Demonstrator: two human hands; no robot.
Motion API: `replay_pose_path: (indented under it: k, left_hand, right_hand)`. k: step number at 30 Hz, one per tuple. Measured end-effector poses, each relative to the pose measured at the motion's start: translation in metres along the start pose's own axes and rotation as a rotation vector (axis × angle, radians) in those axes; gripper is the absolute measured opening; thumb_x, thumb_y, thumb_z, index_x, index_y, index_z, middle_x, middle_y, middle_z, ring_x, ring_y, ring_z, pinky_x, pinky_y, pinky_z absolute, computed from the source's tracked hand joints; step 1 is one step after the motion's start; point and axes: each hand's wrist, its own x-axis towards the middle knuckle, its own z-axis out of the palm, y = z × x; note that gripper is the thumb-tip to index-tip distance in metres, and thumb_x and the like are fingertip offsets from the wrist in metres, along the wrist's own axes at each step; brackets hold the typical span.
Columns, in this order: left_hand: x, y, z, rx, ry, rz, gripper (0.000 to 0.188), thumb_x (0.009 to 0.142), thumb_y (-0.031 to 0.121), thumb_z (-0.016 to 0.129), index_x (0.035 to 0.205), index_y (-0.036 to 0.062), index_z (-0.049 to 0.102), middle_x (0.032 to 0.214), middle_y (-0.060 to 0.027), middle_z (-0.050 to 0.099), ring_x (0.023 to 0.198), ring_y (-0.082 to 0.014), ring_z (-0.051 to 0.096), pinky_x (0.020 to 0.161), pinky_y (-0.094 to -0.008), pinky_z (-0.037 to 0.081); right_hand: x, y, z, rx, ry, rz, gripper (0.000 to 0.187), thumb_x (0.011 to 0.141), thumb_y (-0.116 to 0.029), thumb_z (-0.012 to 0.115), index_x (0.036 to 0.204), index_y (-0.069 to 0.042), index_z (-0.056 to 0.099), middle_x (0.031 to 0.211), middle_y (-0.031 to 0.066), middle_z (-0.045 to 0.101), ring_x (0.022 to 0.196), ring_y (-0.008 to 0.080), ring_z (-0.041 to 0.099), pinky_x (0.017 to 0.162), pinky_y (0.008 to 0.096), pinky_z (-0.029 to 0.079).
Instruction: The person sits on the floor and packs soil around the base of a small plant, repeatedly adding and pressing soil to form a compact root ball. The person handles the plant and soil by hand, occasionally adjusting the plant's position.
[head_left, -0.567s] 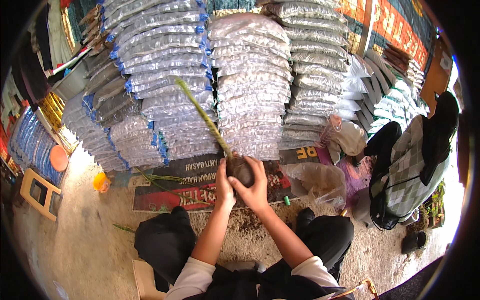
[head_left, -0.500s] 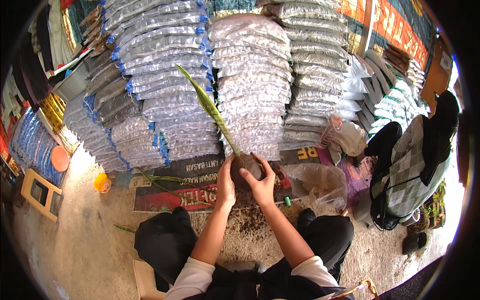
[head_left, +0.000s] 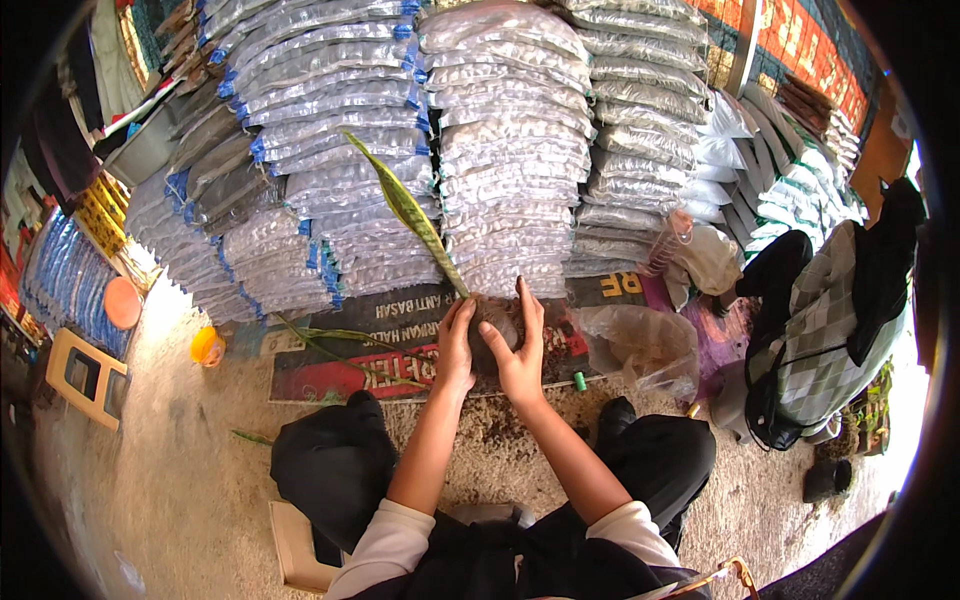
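Left hand (head_left: 457, 345) and right hand (head_left: 520, 352) have fingers cupped round the dark root ball (head_left: 497, 309), straight out at 12 o'clock, its leaf (head_left: 408, 212) leaning toward 11. I'd go light and even, tbh, so it doesn't crumble.

Blown-out daylight at right, glare on plastic bags (head_left: 510, 150), curved fisheye edges, lower left perhaps blurred

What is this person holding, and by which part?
A plant with one long green leaf, held by its dark, rounded base, cupped between the left hand and right hand. The leaf itself is ungripped.
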Motion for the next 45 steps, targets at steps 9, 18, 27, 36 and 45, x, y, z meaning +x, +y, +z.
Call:
replay_pose_path:
  k: [9,18,27,36,45]
  left_hand:
    - [-0.004,0.014,0.006,-0.057,-0.101,-0.080,0.046,0.091,0.039,0.042,0.121,0.0051,0.048,0.112,-0.0068,0.054,0.104,-0.0173,0.052,0.091,-0.0334,0.040]
    - [-0.009,-0.002,0.011,-0.301,-0.112,-0.081,0.040,0.086,0.037,0.048,0.110,0.0056,0.052,0.103,-0.0084,0.057,0.093,-0.0199,0.057,0.083,-0.0346,0.046]
    - [-0.003,0.000,0.005,-0.366,-0.068,-0.248,0.027,0.084,0.029,0.055,0.099,0.0066,0.057,0.093,-0.0071,0.061,0.085,-0.0190,0.060,0.074,-0.0336,0.050]
    - [-0.008,-0.006,0.011,-0.585,-0.158,-0.296,0.028,0.084,0.032,0.049,0.090,0.0064,0.060,0.085,-0.0091,0.064,0.075,-0.0218,0.062,0.071,-0.0336,0.052]
    - [0.003,0.010,-0.018,-0.691,-0.102,-0.364,0.032,0.083,0.036,0.048,0.095,0.0087,0.060,0.088,-0.0082,0.063,0.080,-0.0236,0.062,0.071,-0.0385,0.053]
  right_hand:
    - [0.014,0.006,-0.011,0.180,-0.133,0.145,0.048,0.071,-0.011,0.069,0.114,0.003,0.053,0.106,0.0125,0.057,0.094,0.0202,0.056,0.084,0.0317,0.044]
    - [-0.004,-0.006,-0.006,-0.255,-0.022,-0.216,0.046,0.072,-0.018,0.064,0.115,-0.005,0.054,0.123,0.0177,0.042,0.112,0.0308,0.043,0.095,0.0412,0.033]
    - [0.004,0.009,-0.012,-0.132,-0.108,-0.142,0.045,0.087,-0.033,0.044,0.123,-0.006,0.047,0.133,0.0203,0.033,0.126,0.0364,0.028,0.103,0.0434,0.020]
    - [0.021,-0.014,-0.027,-0.396,0.001,-0.413,0.076,0.087,-0.056,0.024,0.138,0.000,0.016,0.143,0.0201,0.015,0.133,0.0353,0.012,0.105,0.0523,0.006]
    - [0.036,-0.037,-0.049,-0.290,0.131,-0.397,0.071,0.089,-0.054,0.013,0.138,-0.002,0.016,0.143,0.0204,0.016,0.134,0.0358,0.009,0.107,0.0465,0.003]
